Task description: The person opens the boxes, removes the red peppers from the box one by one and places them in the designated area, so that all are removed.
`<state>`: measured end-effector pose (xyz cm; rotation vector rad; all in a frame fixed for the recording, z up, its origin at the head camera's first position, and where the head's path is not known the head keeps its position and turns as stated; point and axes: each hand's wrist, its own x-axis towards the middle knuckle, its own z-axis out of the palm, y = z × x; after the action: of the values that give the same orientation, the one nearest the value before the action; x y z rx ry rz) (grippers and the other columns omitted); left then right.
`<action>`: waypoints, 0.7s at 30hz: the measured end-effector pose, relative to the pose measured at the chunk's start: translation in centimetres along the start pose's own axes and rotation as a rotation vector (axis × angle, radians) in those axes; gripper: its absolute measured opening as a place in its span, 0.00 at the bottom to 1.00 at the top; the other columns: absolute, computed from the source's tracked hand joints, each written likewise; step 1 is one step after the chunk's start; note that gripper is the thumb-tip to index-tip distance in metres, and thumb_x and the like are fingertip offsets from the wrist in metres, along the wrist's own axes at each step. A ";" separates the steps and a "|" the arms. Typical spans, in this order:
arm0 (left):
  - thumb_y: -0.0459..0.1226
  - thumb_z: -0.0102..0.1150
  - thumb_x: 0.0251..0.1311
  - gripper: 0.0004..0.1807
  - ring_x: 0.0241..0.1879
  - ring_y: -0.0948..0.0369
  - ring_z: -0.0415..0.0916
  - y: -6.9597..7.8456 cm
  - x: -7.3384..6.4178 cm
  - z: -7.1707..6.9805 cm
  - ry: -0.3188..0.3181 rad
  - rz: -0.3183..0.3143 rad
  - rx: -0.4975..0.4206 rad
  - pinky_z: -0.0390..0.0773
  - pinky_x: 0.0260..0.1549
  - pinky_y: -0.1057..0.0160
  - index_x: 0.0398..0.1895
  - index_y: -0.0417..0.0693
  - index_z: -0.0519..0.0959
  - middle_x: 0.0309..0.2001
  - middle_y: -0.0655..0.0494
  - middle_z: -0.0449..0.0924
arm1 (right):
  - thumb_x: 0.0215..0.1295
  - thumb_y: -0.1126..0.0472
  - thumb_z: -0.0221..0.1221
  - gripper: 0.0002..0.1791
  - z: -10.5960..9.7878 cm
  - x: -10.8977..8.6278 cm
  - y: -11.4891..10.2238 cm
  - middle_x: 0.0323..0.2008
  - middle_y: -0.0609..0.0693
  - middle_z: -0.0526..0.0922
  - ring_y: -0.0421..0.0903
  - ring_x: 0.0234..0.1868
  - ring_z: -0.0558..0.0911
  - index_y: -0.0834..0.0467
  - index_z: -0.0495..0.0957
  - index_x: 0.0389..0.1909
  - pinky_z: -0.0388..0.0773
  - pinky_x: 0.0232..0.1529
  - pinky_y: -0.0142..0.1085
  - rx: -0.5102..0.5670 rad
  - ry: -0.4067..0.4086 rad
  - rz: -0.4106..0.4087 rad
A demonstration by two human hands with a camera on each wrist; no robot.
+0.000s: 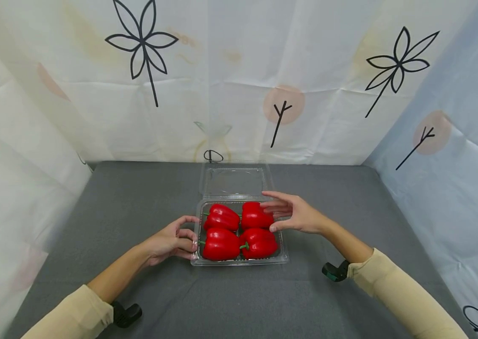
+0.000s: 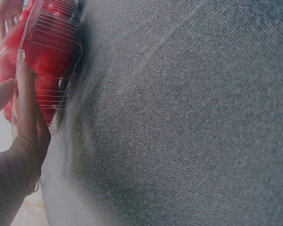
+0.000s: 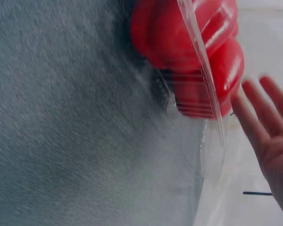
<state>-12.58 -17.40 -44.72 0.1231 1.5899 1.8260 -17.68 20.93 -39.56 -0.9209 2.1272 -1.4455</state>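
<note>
A clear plastic clamshell container holds several red bell peppers, set in two rows. In the front row are a left pepper and a right pepper with its green stem facing forward. Behind them sit a back left pepper and a back right pepper. My left hand pinches the container's left rim between thumb and fingers, as the left wrist view shows. Over the back right pepper hovers my right hand, its fingers extended and spread from the thumb, holding nothing.
The container's transparent lid lies folded back behind it, close to the rear wall. Grey cloth covers the table. White printed sheets enclose the back and both sides.
</note>
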 end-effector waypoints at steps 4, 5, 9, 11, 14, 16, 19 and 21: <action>0.25 0.61 0.59 0.41 0.30 0.58 0.80 0.0 0.0 0.0 0.001 0.001 0.005 0.85 0.37 0.56 0.71 0.39 0.50 0.35 0.52 0.76 | 0.59 0.67 0.69 0.45 0.6 -0.5 0.2 0.64 0.66 0.73 0.62 0.61 0.76 0.66 0.57 0.74 0.72 0.59 0.59 0.086 -0.109 -0.007; 0.25 0.60 0.59 0.40 0.30 0.58 0.80 0.0 0.0 0.0 0.002 0.001 0.007 0.85 0.37 0.56 0.71 0.39 0.50 0.35 0.52 0.76 | 0.58 0.66 0.70 0.46 0.7 -0.6 0.2 0.64 0.65 0.73 0.62 0.62 0.76 0.65 0.56 0.75 0.71 0.60 0.60 0.093 -0.123 -0.009; 0.25 0.59 0.60 0.39 0.30 0.58 0.80 0.2 0.0 0.0 0.006 -0.001 0.012 0.85 0.37 0.56 0.71 0.40 0.50 0.35 0.52 0.76 | 0.58 0.66 0.70 0.46 1.1 -0.6 0.3 0.65 0.64 0.72 0.61 0.63 0.75 0.64 0.56 0.75 0.69 0.60 0.62 0.108 -0.148 -0.012; 0.25 0.59 0.60 0.39 0.30 0.58 0.80 0.2 0.0 0.1 0.007 -0.004 0.009 0.85 0.37 0.56 0.71 0.40 0.50 0.35 0.52 0.76 | 0.58 0.66 0.70 0.46 1.3 -0.6 0.4 0.65 0.65 0.72 0.61 0.64 0.74 0.64 0.56 0.75 0.69 0.60 0.61 0.100 -0.168 -0.014; 0.25 0.60 0.60 0.40 0.30 0.58 0.80 0.1 0.0 0.0 0.005 -0.006 0.002 0.85 0.37 0.56 0.71 0.40 0.50 0.35 0.52 0.76 | 0.57 0.67 0.70 0.46 1.5 -0.5 0.4 0.65 0.65 0.72 0.60 0.65 0.74 0.66 0.57 0.74 0.71 0.61 0.59 0.071 -0.197 -0.021; 0.26 0.60 0.60 0.40 0.30 0.58 0.80 0.0 0.0 0.0 0.006 -0.005 -0.001 0.85 0.37 0.55 0.71 0.40 0.50 0.35 0.52 0.76 | 0.56 0.67 0.71 0.46 1.6 -0.4 0.4 0.65 0.65 0.73 0.60 0.64 0.74 0.67 0.58 0.73 0.72 0.60 0.57 0.039 -0.207 -0.025; 0.26 0.61 0.60 0.40 0.30 0.58 0.80 -0.1 0.1 0.1 0.007 -0.005 -0.002 0.85 0.37 0.55 0.71 0.41 0.50 0.35 0.52 0.76 | 0.55 0.67 0.71 0.45 1.7 -0.2 0.1 0.64 0.63 0.74 0.58 0.63 0.75 0.64 0.60 0.73 0.75 0.59 0.55 -0.010 -0.214 0.003; 0.26 0.61 0.60 0.40 0.30 0.58 0.80 -0.1 0.1 0.1 0.007 -0.004 0.000 0.85 0.37 0.55 0.71 0.41 0.50 0.35 0.52 0.76 | 0.55 0.66 0.72 0.44 1.7 -0.1 -0.1 0.62 0.60 0.75 0.56 0.61 0.75 0.63 0.62 0.72 0.76 0.57 0.54 -0.052 -0.224 0.026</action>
<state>-12.55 -17.31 -44.82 0.1132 1.5943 1.8253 -16.45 19.83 -40.13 -1.0191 2.0116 -1.2176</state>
